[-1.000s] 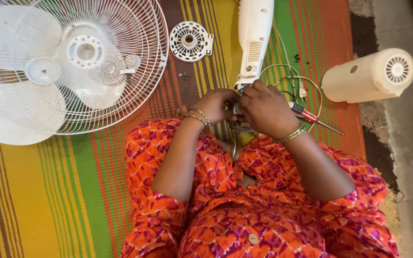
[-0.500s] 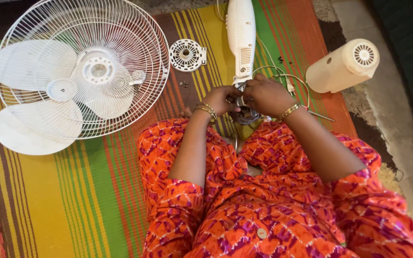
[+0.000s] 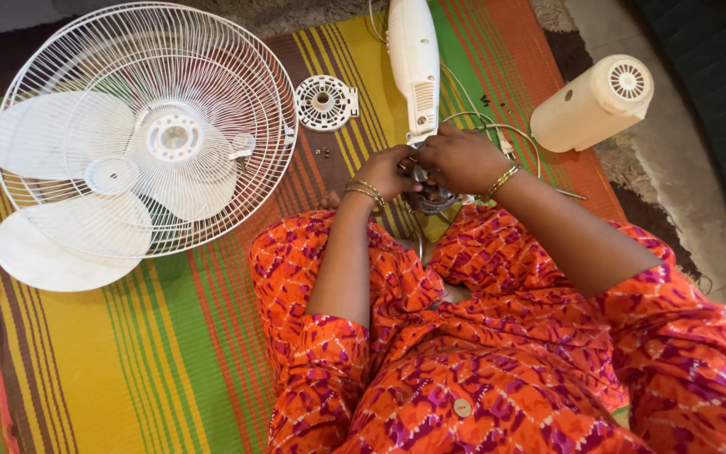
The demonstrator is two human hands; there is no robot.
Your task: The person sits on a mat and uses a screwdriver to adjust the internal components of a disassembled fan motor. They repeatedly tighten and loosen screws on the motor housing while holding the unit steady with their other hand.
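From the head camera, the left hand [image 3: 388, 171] and right hand [image 3: 461, 158] meet over the lap, fingers curled together around a small metal fan part [image 3: 430, 198] at the lower end of the white fan stand [image 3: 414, 63]; how firmly they pinch it is hard to tell. White wires [image 3: 497, 129] loop beside them. On the striped mat [image 3: 128, 353] lie the wire fan guard [image 3: 149, 126] over the white blades [image 3: 60, 252], a round plastic cap [image 3: 324, 102], and a cream motor housing [image 3: 591, 102].
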